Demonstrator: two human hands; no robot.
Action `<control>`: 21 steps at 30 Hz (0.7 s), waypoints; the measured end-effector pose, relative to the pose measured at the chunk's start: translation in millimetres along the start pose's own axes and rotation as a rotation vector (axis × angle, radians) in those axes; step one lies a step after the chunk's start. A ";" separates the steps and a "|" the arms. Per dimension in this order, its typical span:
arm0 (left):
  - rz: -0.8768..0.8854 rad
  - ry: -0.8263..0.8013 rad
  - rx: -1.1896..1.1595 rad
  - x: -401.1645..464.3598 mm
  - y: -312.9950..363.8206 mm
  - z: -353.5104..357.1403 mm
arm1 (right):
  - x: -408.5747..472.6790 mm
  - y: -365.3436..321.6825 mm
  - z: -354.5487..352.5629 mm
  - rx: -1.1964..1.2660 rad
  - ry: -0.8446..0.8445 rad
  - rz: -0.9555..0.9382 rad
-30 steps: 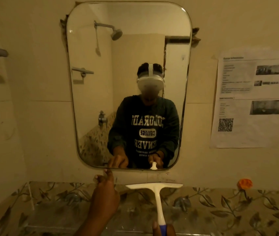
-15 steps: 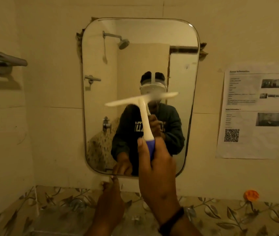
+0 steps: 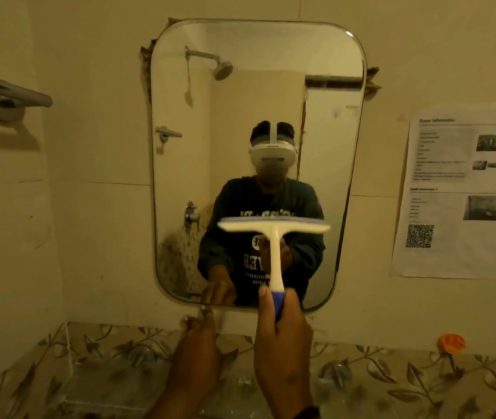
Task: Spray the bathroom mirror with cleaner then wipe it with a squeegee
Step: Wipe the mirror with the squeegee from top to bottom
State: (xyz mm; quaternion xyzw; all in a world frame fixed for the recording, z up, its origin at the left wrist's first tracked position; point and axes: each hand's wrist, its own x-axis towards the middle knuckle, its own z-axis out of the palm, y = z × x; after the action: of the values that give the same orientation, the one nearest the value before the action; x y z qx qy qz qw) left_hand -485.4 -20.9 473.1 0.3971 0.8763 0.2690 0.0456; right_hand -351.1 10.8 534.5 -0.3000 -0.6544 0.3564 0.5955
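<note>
A rounded rectangular mirror (image 3: pixel 240 101) hangs on the cream tiled wall ahead. My right hand (image 3: pixel 283 340) grips the blue end of a white squeegee (image 3: pixel 274 234) and holds it upright. Its blade lies level across the lower middle of the glass. My left hand (image 3: pixel 198 343) reaches to the wall just under the mirror's bottom edge, fingertips touching the frame, holding nothing. The mirror reflects a person in a dark sweatshirt wearing a white headset. No spray bottle is in view.
A chrome towel rail (image 3: pixel 8 92) juts from the wall at upper left. A printed paper sheet (image 3: pixel 464 201) with a QR code is taped at right. Below runs a leaf-patterned tile band (image 3: pixel 392 373) with an orange flower.
The squeegee rose from below the mirror to mid-glass, then came down to the lower middle, its blade levelling out. My left hand stayed at the mirror's bottom edge.
</note>
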 end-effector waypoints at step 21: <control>0.045 0.153 -0.055 -4.3 -12.6 12.6 | -77.8 76.0 -16.9 -0.212 -0.013 0.251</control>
State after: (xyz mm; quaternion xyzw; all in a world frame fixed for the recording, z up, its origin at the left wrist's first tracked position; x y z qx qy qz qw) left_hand -487.2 -25.3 455.4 0.3934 0.8605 0.3232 -0.0165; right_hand -328.1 -8.0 428.5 -0.4382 -0.6495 0.3589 0.5072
